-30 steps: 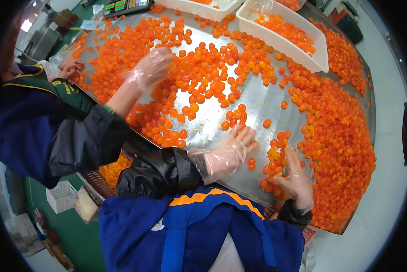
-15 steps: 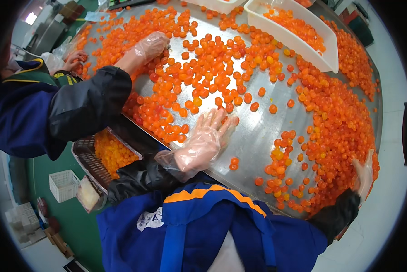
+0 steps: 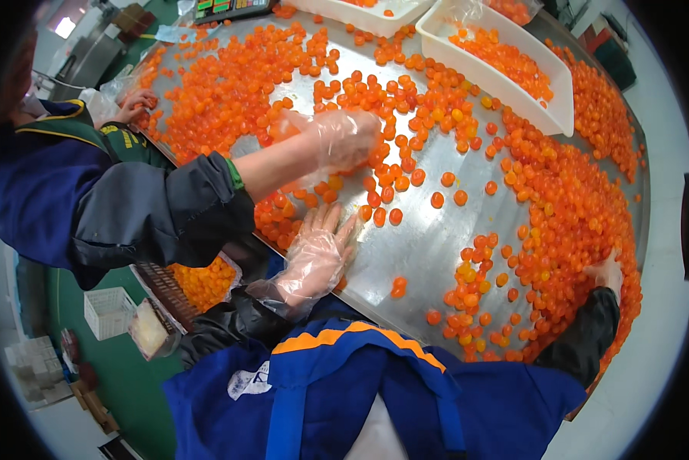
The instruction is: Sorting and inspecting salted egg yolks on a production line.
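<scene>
Orange, glossy salted egg yolks point(image 3: 375, 96) are spread over a metal table point(image 3: 406, 253). My left hand point(image 3: 317, 257), in a clear plastic glove, lies open at the table's near edge, fingers spread and holding nothing. Its fingertips are beside a few loose yolks. At the far right, my right hand point(image 3: 608, 272) reaches into a large heap of yolks point(image 3: 567, 222). Its fingers look stretched out against the heap, partly hidden among the yolks. A co-worker's gloved hand point(image 3: 352, 139) hovers over the middle yolks, just beyond my left hand.
A white tray point(image 3: 505, 96) of yolks stands at the back right, beside another white tray point(image 3: 375, 17). A scale point(image 3: 233, 8) sits at the back left. Below the left edge are a crate of yolks point(image 3: 202, 282) and a white basket point(image 3: 108, 313). A co-worker's sleeve point(image 3: 164, 207) crosses from the left.
My left hand has drawn back toward the near edge and slightly left. My right hand has moved up and inward on the heap. The co-worker's hand has swung right across the yolks.
</scene>
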`<action>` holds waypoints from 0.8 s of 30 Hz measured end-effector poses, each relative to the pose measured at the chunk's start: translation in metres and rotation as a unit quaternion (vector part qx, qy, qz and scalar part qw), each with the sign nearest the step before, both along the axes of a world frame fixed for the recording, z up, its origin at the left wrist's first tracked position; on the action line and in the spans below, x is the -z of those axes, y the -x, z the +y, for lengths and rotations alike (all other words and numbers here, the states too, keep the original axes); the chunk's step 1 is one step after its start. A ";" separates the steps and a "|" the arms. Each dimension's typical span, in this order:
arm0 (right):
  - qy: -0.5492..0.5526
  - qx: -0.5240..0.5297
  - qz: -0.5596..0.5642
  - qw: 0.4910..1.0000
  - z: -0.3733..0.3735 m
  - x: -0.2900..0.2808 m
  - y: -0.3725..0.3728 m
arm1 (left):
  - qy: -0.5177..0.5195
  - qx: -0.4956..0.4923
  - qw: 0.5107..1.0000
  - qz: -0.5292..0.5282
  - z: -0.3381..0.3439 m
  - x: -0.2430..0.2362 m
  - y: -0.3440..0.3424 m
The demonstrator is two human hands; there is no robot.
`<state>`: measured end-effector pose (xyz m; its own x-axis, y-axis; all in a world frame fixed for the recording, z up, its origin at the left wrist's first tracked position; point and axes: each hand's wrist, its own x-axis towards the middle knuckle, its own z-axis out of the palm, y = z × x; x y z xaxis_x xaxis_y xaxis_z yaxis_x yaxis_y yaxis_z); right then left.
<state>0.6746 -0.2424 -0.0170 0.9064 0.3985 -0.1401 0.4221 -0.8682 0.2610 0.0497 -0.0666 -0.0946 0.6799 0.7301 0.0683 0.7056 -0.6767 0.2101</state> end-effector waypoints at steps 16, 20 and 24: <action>0.084 -0.043 -0.045 0.994 0.001 0.051 -0.063 | -0.022 -0.038 0.990 -0.133 -0.004 -0.012 -0.002; 0.080 -0.017 -0.046 0.996 0.011 0.048 -0.056 | -0.025 -0.046 0.988 -0.148 -0.005 -0.006 -0.002; 0.011 0.065 -0.018 0.998 0.014 0.055 -0.067 | 0.038 -0.030 0.989 -0.139 -0.004 -0.003 -0.002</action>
<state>0.7411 -0.2285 -0.0715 0.9546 0.2754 -0.1138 0.2971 -0.9088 0.2929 0.0515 -0.0705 -0.0920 0.5980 0.7787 0.1898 0.6520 -0.6104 0.4498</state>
